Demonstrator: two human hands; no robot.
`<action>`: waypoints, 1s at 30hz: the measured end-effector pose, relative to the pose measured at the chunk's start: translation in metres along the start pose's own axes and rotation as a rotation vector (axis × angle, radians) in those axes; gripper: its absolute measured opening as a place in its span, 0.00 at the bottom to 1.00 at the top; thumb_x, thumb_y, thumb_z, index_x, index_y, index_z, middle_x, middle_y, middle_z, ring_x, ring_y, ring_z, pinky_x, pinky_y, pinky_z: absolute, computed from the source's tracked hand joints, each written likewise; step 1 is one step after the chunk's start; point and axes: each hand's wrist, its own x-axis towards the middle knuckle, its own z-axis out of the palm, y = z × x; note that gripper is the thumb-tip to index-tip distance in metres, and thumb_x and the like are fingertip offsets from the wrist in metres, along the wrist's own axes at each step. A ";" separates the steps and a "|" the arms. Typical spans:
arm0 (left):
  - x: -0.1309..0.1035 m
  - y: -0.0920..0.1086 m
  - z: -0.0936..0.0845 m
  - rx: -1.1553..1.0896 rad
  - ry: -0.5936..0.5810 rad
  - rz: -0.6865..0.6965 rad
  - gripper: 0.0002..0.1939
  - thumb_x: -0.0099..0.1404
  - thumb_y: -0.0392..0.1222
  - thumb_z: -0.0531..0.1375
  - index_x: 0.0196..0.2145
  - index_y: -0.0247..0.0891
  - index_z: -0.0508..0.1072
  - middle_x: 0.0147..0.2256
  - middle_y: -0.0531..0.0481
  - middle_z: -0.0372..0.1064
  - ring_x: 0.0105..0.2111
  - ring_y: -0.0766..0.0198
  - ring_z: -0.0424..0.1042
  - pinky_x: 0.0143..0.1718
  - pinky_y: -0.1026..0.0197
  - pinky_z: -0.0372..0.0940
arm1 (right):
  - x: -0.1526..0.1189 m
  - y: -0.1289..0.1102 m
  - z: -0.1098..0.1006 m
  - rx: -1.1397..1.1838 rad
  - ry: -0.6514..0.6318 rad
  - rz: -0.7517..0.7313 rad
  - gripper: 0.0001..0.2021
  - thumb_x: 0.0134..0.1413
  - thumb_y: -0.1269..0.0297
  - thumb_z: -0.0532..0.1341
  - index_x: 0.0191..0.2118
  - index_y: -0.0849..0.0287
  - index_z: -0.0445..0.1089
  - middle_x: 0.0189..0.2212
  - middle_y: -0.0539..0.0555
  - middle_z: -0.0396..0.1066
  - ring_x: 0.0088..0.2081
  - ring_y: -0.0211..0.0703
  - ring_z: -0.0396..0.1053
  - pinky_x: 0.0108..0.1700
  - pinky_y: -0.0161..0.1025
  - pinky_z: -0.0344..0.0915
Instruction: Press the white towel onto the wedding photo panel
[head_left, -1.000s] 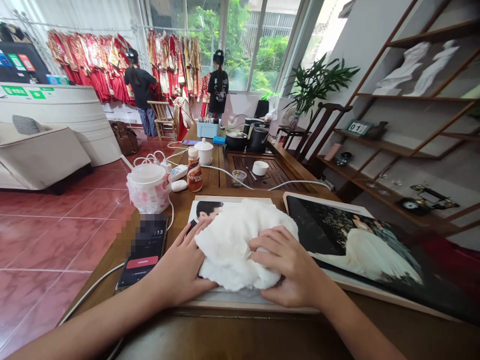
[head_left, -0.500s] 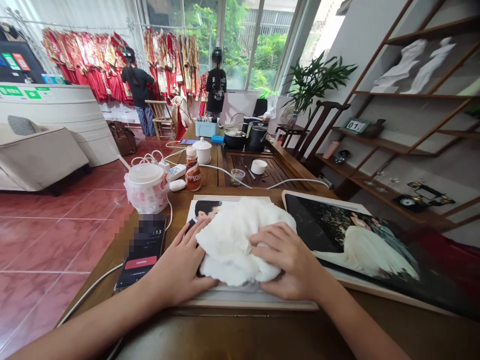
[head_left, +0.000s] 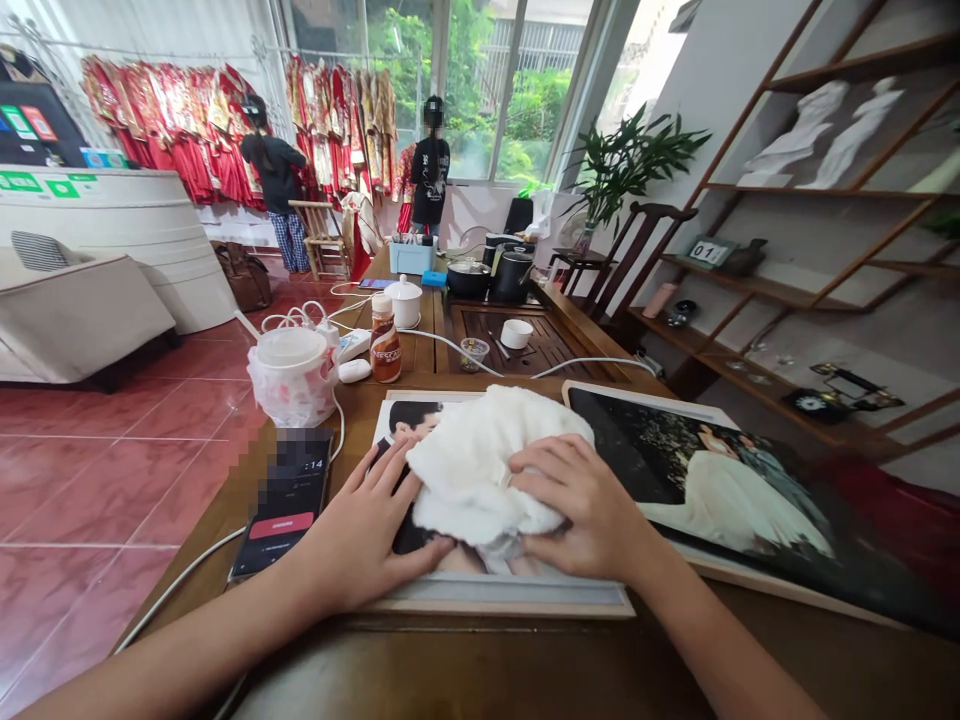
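Observation:
A framed photo lies flat on the wooden table, largely covered by a bunched white cloth. My right hand grips the cloth at its right side, fingers curled over it. On the photo's left part rests my left hand, fingers spread, with its fingertips beside the cloth's left edge. To the right lies a second framed photo, showing a white gown on a dark background.
Left of the frames lie a phone and a white cable. Behind them stand a wrapped tub, a brown bottle, a white lidded cup and a tea tray. Two people stand near the clothes racks.
My right hand and the white cloth have shifted slightly right and up, uncovering more of the photo's lower part. My left hand has barely moved.

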 end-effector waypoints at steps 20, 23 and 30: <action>0.000 -0.001 0.001 -0.007 -0.008 0.018 0.40 0.65 0.55 0.59 0.68 0.40 0.51 0.67 0.43 0.48 0.67 0.44 0.45 0.66 0.41 0.43 | 0.002 -0.015 0.004 0.032 -0.006 -0.028 0.12 0.42 0.64 0.63 0.37 0.57 0.67 0.42 0.55 0.72 0.42 0.51 0.65 0.46 0.50 0.55; -0.001 -0.005 0.004 -0.002 -0.059 0.041 0.44 0.60 0.54 0.63 0.68 0.40 0.51 0.68 0.44 0.46 0.68 0.44 0.39 0.66 0.41 0.41 | 0.002 -0.019 0.008 0.089 -0.021 -0.057 0.13 0.42 0.65 0.62 0.38 0.56 0.67 0.42 0.54 0.72 0.42 0.49 0.65 0.46 0.48 0.55; 0.002 0.003 0.000 -0.008 0.008 -0.009 0.37 0.68 0.57 0.55 0.68 0.38 0.52 0.68 0.42 0.43 0.67 0.44 0.42 0.65 0.42 0.45 | 0.000 0.001 -0.001 -0.060 0.005 0.040 0.11 0.46 0.64 0.63 0.39 0.57 0.68 0.42 0.56 0.72 0.44 0.52 0.65 0.47 0.50 0.55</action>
